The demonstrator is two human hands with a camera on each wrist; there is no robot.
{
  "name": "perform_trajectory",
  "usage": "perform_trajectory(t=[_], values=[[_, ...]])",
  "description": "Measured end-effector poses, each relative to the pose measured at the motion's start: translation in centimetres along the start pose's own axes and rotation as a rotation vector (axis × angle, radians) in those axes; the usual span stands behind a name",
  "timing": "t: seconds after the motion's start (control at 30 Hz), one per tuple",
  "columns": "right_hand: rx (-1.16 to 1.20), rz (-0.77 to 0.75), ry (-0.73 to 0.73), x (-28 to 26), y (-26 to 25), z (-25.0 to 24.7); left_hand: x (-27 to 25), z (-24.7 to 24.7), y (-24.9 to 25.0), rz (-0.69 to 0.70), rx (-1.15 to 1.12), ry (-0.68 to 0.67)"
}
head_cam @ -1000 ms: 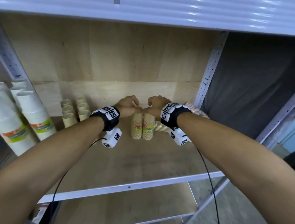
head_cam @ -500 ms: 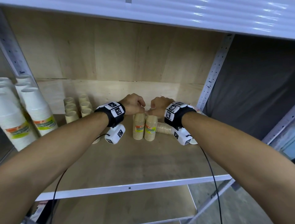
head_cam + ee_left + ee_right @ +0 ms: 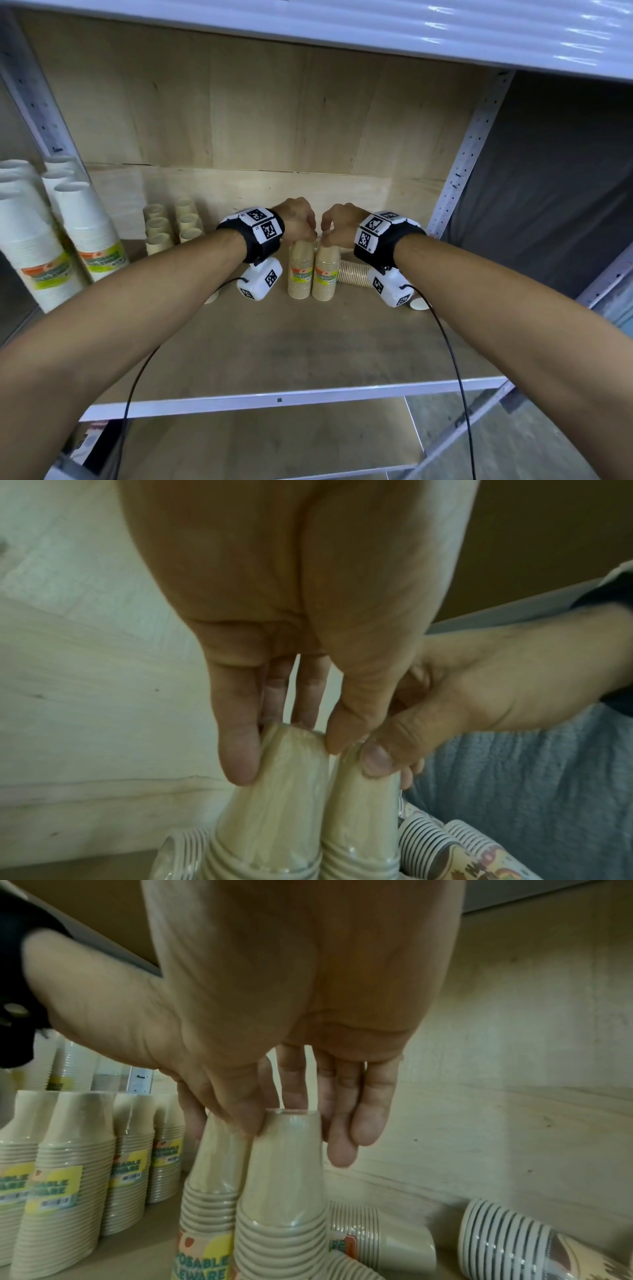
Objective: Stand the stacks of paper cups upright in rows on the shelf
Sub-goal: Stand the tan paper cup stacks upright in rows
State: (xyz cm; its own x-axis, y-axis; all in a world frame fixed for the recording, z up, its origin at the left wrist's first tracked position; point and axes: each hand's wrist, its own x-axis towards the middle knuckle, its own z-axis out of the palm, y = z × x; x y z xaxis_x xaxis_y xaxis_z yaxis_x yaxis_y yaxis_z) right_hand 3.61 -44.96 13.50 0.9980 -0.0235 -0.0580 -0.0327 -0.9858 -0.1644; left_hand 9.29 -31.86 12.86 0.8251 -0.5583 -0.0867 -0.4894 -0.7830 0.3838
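Two wrapped stacks of tan paper cups stand upright side by side in the middle of the shelf, the left stack (image 3: 300,270) touching the right stack (image 3: 326,274). My left hand (image 3: 301,228) pinches the top of the left stack (image 3: 274,791) between thumb and fingers. My right hand (image 3: 334,233) grips the top of the right stack (image 3: 284,1164) the same way, its thumb (image 3: 373,758) on the near side. The hands (image 3: 294,1123) almost touch each other. The tops of both stacks are hidden under the hands in the head view.
Behind the pair another tan stack (image 3: 354,272) lies on its side, and patterned stacks (image 3: 514,1245) lie at the right. Small tan stacks (image 3: 171,222) stand in rows at the back left. Tall white cup stacks (image 3: 89,233) fill the far left. The shelf's front edge (image 3: 274,399) is near me.
Both hands stay on the tops of the two upright stacks. Only the head view has shifted slightly; the stacks stand where they were.
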Motion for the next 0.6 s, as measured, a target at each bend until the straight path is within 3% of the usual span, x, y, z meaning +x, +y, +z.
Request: perform_trajectory(t=[0.33, 0.6], values=[[0.025, -0.105, 0.013, 0.1, -1.8, -0.6, -1.3, -2.3, -1.3, -0.079, -0.050, -0.083], [0.081, -0.203, -0.122, 1.4, -6.7, -0.7, -4.7, -5.1, -4.1, -0.227, -0.013, -0.126]])
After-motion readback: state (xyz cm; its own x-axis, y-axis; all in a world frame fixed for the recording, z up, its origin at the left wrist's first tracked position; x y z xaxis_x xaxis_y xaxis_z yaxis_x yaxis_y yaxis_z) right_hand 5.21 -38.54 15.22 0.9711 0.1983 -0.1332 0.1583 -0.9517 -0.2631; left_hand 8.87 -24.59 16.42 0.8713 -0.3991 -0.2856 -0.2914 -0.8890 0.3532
